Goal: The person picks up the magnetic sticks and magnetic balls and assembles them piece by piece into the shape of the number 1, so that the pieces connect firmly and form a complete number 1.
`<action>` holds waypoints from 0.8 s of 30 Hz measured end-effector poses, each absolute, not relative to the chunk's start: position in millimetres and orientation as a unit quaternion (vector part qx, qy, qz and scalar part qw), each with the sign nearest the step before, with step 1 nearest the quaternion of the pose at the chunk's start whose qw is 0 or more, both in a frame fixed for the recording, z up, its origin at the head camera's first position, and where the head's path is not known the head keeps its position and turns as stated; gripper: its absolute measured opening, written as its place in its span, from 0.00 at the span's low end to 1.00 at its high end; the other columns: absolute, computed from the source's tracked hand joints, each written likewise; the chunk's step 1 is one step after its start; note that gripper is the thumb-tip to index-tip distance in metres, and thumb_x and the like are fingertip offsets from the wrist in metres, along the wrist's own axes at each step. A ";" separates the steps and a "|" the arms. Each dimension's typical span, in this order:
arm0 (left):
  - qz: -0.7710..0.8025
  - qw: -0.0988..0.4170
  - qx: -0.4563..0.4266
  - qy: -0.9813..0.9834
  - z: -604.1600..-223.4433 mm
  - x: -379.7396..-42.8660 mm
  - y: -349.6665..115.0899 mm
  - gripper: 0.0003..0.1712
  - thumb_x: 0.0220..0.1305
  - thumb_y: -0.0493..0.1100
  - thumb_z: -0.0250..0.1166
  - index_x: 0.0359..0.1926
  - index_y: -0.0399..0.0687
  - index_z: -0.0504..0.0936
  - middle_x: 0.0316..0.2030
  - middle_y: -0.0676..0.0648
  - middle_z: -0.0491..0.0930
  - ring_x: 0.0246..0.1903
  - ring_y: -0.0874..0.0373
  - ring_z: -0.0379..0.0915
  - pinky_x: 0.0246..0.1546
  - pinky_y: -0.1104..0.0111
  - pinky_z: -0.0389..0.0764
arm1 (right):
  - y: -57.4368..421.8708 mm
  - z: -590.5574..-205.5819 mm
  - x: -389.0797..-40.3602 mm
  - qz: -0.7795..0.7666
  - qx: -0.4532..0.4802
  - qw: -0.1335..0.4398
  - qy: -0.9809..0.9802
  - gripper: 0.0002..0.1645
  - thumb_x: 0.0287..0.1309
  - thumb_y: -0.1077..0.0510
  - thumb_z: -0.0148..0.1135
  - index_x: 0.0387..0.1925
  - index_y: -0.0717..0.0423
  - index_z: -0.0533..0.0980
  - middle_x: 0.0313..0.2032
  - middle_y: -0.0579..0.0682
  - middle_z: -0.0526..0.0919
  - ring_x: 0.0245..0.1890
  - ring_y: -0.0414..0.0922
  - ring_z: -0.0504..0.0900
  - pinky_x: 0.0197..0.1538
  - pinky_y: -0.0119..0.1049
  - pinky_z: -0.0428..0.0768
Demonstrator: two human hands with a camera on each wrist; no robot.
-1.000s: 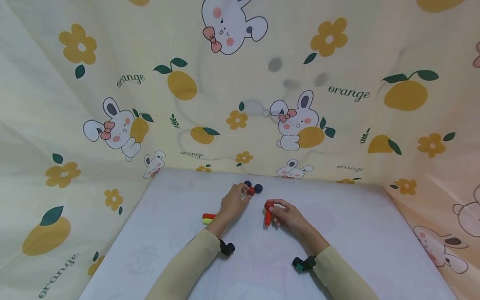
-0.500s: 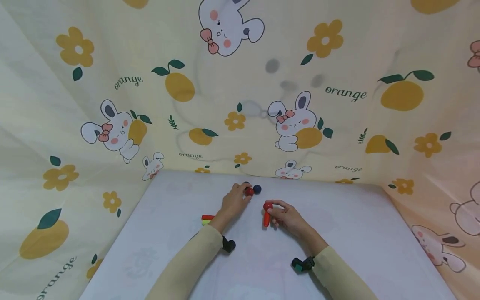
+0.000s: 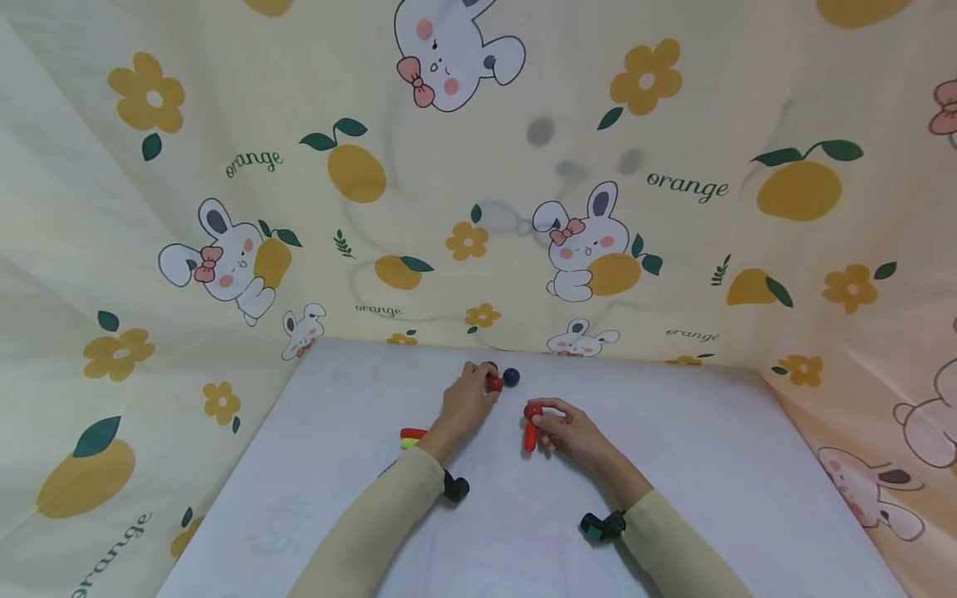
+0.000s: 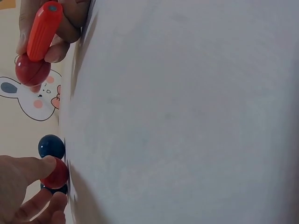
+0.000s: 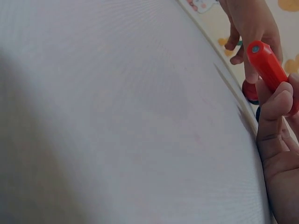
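R hand (image 3: 572, 432) is gripping red ball-and-rod pc. (image 4: 42, 44) above tbl. (image 3: 493, 540). L hand (image 3: 465, 405) is curling fingers round loose red ball (image 3: 494, 384) on tbl. Blue balls, qty 2 (image 3: 512, 377), are sitting adj., one partly hidden. Red rod (image 3: 413, 433) and yel.-grn. rod (image 3: 409, 443) are lying side by side nr. L forearm.

held stick (image 3: 530, 438): orange-red | its ball (image 3: 532, 412): deeper red | loose ball (image 3: 494, 384): red | rear ball (image 3: 512, 377): dark blue | lying sticks (image 3: 410, 443): red, lime | bench (image 3: 688, 465): white | sleeves (image 3: 374, 523): khaki | cloth (image 3: 441, 158): cream, shows white rabbits, orange-yellow fruit, flowers
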State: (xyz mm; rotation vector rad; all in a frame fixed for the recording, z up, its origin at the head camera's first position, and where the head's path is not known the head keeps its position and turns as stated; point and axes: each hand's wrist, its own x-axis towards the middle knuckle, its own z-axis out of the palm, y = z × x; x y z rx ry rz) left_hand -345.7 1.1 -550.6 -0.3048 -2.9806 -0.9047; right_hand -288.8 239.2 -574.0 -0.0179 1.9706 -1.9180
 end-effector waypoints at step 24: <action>-0.269 0.022 -0.086 -0.959 -546.4 -330.6 -0.6 0.22 0.74 0.53 0.72 0.61 0.49 0.81 0.49 0.48 0.79 0.45 0.57 0.78 0.50 0.63 0.86 | 237.4 -570.3 -287.0 -0.683 0.011 0.196 0.704 0.33 0.73 0.47 0.70 0.74 0.48 0.73 0.51 0.53 0.88 0.33 0.45 0.81 0.38 0.30 0.80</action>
